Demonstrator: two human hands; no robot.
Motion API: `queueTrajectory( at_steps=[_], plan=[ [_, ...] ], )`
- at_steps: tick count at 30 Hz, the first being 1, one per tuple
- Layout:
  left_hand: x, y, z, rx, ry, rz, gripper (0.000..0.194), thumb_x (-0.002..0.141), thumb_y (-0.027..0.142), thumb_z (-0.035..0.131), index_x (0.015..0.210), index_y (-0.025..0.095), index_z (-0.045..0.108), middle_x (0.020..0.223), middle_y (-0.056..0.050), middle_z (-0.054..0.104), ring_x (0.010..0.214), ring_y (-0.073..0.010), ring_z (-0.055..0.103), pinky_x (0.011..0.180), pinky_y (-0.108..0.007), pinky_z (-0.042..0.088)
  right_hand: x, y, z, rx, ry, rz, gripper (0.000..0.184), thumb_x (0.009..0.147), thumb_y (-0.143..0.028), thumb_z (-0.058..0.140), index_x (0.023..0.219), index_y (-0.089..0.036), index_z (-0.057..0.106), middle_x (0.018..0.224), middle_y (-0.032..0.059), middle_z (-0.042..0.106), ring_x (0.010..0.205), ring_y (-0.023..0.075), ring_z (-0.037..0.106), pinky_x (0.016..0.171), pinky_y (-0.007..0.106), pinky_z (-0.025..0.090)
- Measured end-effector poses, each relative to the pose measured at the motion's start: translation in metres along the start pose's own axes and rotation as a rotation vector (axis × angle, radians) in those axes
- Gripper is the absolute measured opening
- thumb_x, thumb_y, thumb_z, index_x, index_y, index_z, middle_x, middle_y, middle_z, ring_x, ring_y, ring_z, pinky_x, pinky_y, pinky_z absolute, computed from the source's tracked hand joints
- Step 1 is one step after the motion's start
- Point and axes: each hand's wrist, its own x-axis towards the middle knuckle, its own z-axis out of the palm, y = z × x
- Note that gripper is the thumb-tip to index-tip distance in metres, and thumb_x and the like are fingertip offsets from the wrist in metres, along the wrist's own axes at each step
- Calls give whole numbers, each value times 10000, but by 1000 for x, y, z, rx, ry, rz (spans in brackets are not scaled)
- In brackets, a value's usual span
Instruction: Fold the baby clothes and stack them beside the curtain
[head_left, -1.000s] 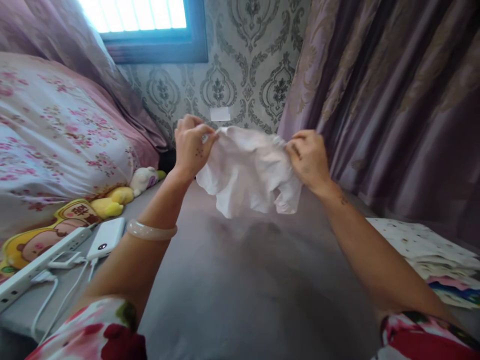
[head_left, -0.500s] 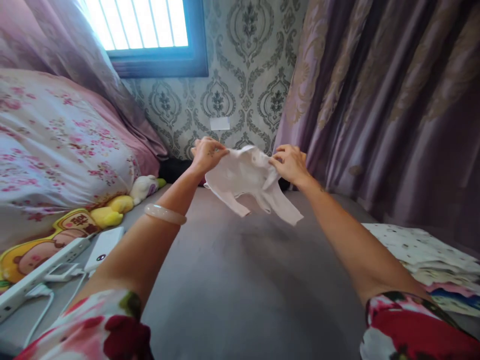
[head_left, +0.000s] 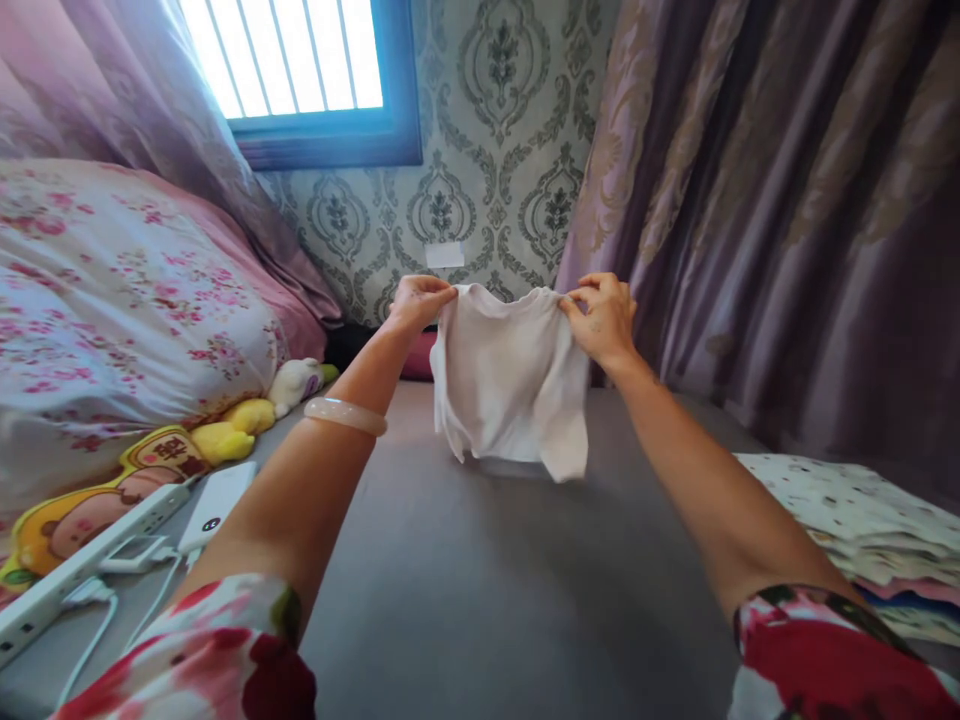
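Observation:
A small white long-sleeved shirt [head_left: 510, 385] hangs spread between my two hands, its neckline at the top and its sleeves drooping. My left hand [head_left: 421, 303] pinches the left shoulder between thumb and fingers. At the opposite shoulder, my right hand [head_left: 602, 315] grips the cloth the same way. The lower hem hangs just over the grey bed sheet [head_left: 480, 590]; whether it touches I cannot tell. A pale bangle [head_left: 346, 415] circles my left forearm.
On the right lies a stack of folded clothes [head_left: 862, 520]. Along the left are a power strip [head_left: 90, 570], a white power bank [head_left: 217, 505] with cables, plush toys [head_left: 225, 437] and a floral quilt [head_left: 142, 300]. Purple curtains [head_left: 765, 220] hang at the right.
The shirt has gone from swung-up and crumpled to hanging down nearly flat. My right hand has shifted a little right, so the shoulders are stretched wider apart.

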Motion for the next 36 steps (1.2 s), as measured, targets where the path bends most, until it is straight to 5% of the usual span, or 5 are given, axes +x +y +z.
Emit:
queueTrajectory(
  at_steps=[14,23,28,36],
  plan=[
    [8,-20,14,5,38,-31,163,653,284,687,691,126,702,599,-21,621,627,-142,569,624,-255,450,4,11,6,111,-33,152,279,903,-418,512,855,-198,677,845,82,680,818,233,598,770,362,443],
    [-13,-15,13,-187,-16,-40,160,710,310,683,723,151,690,620,2,613,578,-113,560,604,-252,482,-4,3,3,123,12,96,257,922,-381,439,877,-207,623,905,93,664,884,232,589,823,371,439],
    [-39,6,-11,-197,-128,-20,193,722,344,717,764,156,709,670,-20,650,631,-128,600,605,-254,501,-17,-9,-20,191,-7,75,300,915,-458,441,888,-223,624,920,85,669,866,231,594,807,379,453],
    [-91,71,-83,-100,-290,-128,258,700,377,763,846,166,736,759,-41,683,746,-169,660,693,-305,539,-48,-46,-89,394,-161,114,380,820,-588,591,873,-219,666,791,40,671,679,185,577,612,316,434]
  ],
)
